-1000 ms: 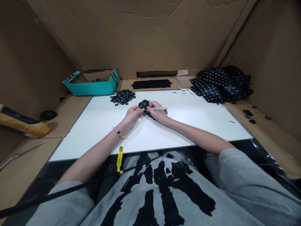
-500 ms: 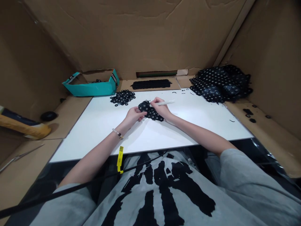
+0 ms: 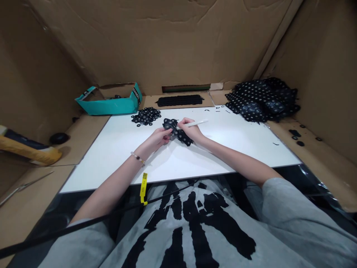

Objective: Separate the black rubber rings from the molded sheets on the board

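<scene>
A black sheet with pale round dots (image 3: 185,137) is held bunched above the white board (image 3: 156,163). My left hand (image 3: 160,137) pinches its left side between thumb and fingers. A white pen-shaped tool (image 3: 198,122) lies in the grip of my right hand (image 3: 192,131), its tip at the sheet's middle and hidden by the fingers. To the left of the sheet is a heap of small black rings and discs (image 3: 146,116).
At the back left stands a teal box (image 3: 108,105). A dotted black pile (image 3: 263,99) fills the back right corner, and a black ribbed strip (image 3: 180,100) lies at the back. Tweezers (image 3: 26,185) and a yellow tube (image 3: 30,147) lie left. Cardboard walls surround the board.
The dotted sheet has become more folded and pinched at its middle. My left thumb has shifted up slightly on it, while the right hand with the pen-shaped tool has barely moved.
</scene>
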`<state>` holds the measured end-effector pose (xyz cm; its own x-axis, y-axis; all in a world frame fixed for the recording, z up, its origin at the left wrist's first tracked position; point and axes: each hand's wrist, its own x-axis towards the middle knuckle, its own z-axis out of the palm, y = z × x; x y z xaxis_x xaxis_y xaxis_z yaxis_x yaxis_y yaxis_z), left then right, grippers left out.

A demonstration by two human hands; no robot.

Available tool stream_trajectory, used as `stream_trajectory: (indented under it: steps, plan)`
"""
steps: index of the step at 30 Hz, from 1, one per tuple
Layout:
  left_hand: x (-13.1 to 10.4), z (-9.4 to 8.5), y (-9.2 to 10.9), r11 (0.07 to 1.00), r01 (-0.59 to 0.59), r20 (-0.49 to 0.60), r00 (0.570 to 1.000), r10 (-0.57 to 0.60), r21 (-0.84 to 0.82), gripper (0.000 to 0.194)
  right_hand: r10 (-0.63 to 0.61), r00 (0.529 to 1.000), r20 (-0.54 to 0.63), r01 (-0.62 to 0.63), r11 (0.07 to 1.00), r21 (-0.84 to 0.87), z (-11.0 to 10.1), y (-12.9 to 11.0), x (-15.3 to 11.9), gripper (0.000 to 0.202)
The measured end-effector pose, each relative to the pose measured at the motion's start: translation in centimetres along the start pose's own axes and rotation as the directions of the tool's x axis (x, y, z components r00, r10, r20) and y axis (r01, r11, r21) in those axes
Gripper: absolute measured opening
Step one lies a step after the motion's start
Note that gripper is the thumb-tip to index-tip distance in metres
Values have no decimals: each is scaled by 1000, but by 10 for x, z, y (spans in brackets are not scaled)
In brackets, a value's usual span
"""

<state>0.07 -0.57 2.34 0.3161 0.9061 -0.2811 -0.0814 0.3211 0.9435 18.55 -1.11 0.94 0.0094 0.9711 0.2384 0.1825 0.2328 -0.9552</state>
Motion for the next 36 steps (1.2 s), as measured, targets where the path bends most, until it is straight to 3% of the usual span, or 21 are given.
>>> stream_trajectory:
  steps: [16, 24, 32, 36]
  plan:
    - [1, 2, -4, 999, -40, -24, 999, 40, -24, 38, 35, 999, -22, -34, 998, 62, 2, -2, -3, 23]
    - [-3, 3, -4, 1000, -20, -56, 998, 21, 13, 32, 33, 999, -5, -32, 999, 25, 5, -6, -11, 19]
    - [1, 0, -11, 998, -56, -33, 998, 57, 39, 29, -133, 989, 58, 140, 980, -139, 10, 0, -13, 19]
    - [-2, 3, -6, 999, -13, -43, 999, 15, 42, 27, -169, 985, 47, 174, 970, -167, 10, 2, -12, 20]
